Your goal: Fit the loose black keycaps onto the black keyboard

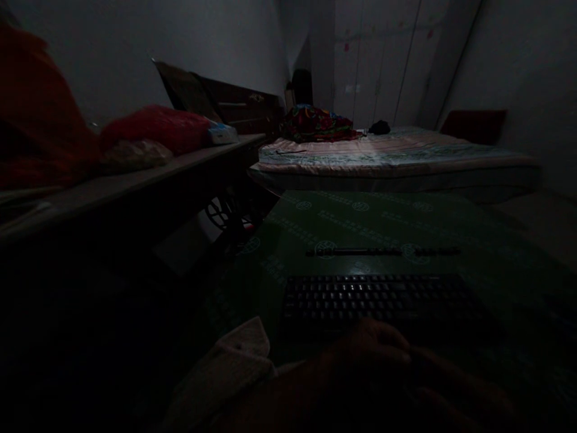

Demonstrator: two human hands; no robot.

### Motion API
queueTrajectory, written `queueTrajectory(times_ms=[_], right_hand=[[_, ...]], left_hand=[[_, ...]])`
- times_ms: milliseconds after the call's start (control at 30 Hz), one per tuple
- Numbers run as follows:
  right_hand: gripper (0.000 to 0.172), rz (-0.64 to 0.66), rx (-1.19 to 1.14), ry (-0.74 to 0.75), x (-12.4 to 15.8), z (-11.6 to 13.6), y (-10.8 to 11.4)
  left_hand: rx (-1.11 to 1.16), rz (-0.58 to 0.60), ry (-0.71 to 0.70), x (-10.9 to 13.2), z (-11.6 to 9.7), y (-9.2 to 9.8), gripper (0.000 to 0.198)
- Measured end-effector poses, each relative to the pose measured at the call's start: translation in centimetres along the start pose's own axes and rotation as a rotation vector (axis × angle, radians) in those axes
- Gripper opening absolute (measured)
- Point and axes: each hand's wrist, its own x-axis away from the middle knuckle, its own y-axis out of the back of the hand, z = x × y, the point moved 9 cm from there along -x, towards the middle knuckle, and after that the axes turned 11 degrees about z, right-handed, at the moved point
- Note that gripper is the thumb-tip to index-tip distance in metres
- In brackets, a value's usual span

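A black keyboard (360,297) lies on the green tabletop (279,240), several of its keys catching the light. Just beyond it, a long thin row of small dark pieces (363,251) stretches across the table; the pieces look like keycaps, though the dimness blurs them. Over the keyboard's near edge is my left hand (376,349), its fingers bent and pressed together. My right hand (460,382) comes in from the lower right and meets it, fingers curled in deep shadow. Anything between the hands is hidden. A folded beige cloth (229,364) sits left of my left forearm.
At left, a long wooden top (180,171) carries red and orange bags (155,127) and a small pale box (222,133); a dark spoked wheel (217,213) shows below it. Past the table stands a bed (406,150) with a bundled patterned blanket (315,123).
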Motion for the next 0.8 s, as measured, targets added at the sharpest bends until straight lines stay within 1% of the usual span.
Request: queueTrajectory(times_ms=[133, 267, 367, 467, 567, 667, 733, 800], right_hand=[[0.032, 0.043, 0.013, 0.029, -0.3, -0.3, 0.0], [0.033, 0.054, 0.056, 0.048, -0.3, -0.7, -0.2], [0.034, 0.077, 0.068, 0.048, -0.2, -0.6, -0.2], [0.035, 0.139, 0.071, 0.020, -0.2, -0.2, 0.0], [0.033, 0.210, -0.006, -0.027, -0.5, 0.7, 0.3], [0.033, 0.223, -0.112, -0.107, -0.7, 1.3, 0.8], [0.033, 0.222, -0.197, -0.188, -0.7, 1.2, 0.8], [0.034, 0.197, -0.299, -0.290, -0.5, 0.4, 0.7]], left_hand=[[-0.006, 0.015, -0.010, 0.0, -0.1, -0.2, 0.048], [-0.036, 0.012, 0.002, 0.0, 0.0, -0.2, 0.048], [-0.062, 0.009, -0.015, -0.1, -0.2, -0.2, 0.046], [-0.063, 0.021, -0.001, -0.2, -0.2, -0.4, 0.044], [-0.045, 0.031, 0.011, -0.2, -0.5, -0.7, 0.042], [-0.050, 0.037, 0.015, -0.2, -0.9, -1.0, 0.038], [-0.037, 0.063, 0.019, -0.3, -1.0, -1.2, 0.037], [-0.035, 0.080, 0.017, -0.3, -1.2, -1.5, 0.035]])
